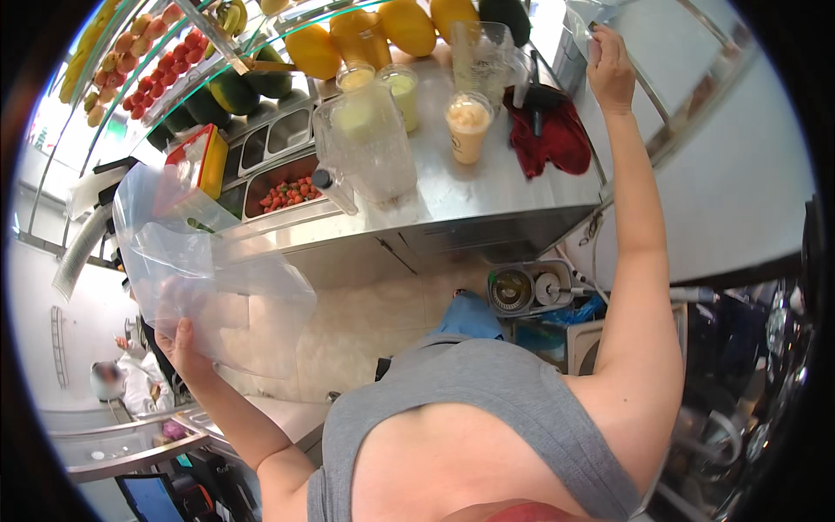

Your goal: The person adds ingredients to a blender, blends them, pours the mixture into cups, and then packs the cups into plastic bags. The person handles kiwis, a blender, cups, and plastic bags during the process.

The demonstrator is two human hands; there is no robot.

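Note:
A large clear plastic bag point(228, 280) hangs from my left hand point(179, 346), whose thumb presses on its lower edge. At the upper right, my raised right hand point(611, 65) pinches the edge of another piece of clear plastic point(579, 26). Between my hands, a plastic cup of pale orange drink point(468, 127) stands on the steel counter point(437, 189). To its left is a clear blender jug point(368, 143) with whitish residue, in front of a cup of green drink point(404, 98) and a cup of yellow drink point(355, 77). A dark red cloth point(554, 140) lies right of the orange drink.
A measuring jug point(479, 59) and yellow melons point(408, 26) line the counter's back. Strawberries point(290, 194) fill a steel pan at the left, near a red and yellow container point(212, 163). A mop bucket point(531, 287) stands on the floor. Another person point(134, 385) is at the far left.

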